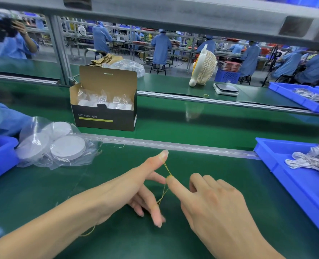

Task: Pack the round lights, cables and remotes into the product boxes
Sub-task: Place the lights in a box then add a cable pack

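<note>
A thin yellow rubber band [165, 177] is seen stretched between both hands above the green mat [211, 184] at about 6 o'clock. The left hand [125, 189] is held with its fingers spread and mostly straight, the band being looped over the raised thumb and over a lower finger. The right hand [213, 200] is held with its forefinger extended and hooked through the band, the other fingers being loosely curled. At 9 o'clock, three round lights [61, 146] in clear plastic bags are laid on the mat just beside a blue bin [0, 159]. At 11 o'clock, an open product box [104, 113] marked "LED Puck Light" is stood on the conveyor belt [201, 118], with bagged white items seen inside it. At 3 o'clock, white cables [313, 159] are piled in a blue tray [289, 182]. A cream desk fan [203, 68] is placed at 1 o'clock beyond the belt.
</note>
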`<act>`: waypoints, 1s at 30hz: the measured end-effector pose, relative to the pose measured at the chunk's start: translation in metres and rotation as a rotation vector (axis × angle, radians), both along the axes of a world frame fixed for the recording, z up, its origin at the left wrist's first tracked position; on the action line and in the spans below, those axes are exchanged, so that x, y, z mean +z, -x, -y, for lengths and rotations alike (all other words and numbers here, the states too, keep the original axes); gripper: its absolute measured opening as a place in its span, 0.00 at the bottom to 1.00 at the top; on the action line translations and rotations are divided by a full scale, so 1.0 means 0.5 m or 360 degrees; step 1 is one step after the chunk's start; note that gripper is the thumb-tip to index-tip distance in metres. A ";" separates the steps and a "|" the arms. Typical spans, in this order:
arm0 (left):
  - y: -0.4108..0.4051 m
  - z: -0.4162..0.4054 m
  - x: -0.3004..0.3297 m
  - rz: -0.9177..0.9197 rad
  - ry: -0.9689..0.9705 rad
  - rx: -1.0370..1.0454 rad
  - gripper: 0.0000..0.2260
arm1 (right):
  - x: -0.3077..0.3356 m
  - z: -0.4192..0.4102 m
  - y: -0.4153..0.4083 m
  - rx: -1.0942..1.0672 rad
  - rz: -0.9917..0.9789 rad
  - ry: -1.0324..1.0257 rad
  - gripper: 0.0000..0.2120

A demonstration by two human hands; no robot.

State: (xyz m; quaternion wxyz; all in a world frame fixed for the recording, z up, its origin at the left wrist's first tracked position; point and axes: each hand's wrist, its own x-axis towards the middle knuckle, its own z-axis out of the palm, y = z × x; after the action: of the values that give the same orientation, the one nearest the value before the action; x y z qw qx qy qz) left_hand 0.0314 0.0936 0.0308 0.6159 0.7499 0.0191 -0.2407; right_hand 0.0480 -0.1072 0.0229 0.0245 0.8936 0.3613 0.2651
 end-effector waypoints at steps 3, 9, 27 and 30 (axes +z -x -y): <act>-0.003 -0.019 -0.013 -0.0072 -0.0031 -0.0045 0.45 | 0.002 0.000 -0.001 -0.0027 -0.0024 -0.0003 0.36; 0.000 -0.024 -0.016 -0.0236 0.0212 -0.0038 0.46 | 0.001 -0.013 0.015 -0.0026 -0.0040 -0.0123 0.41; 0.006 0.005 0.008 -0.0451 0.0783 0.0028 0.42 | 0.006 0.007 -0.002 0.0350 -0.0312 -0.0267 0.20; 0.007 0.018 0.001 -0.0426 0.0726 0.0088 0.39 | -0.001 0.009 -0.009 0.0496 -0.0327 -0.0508 0.09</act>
State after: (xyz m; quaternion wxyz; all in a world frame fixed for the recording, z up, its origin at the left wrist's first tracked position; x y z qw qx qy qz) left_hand 0.0280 0.0844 0.0312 0.7673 0.5524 0.0661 -0.3188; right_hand 0.0527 -0.1118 0.0223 -0.1950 0.8419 0.4490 0.2270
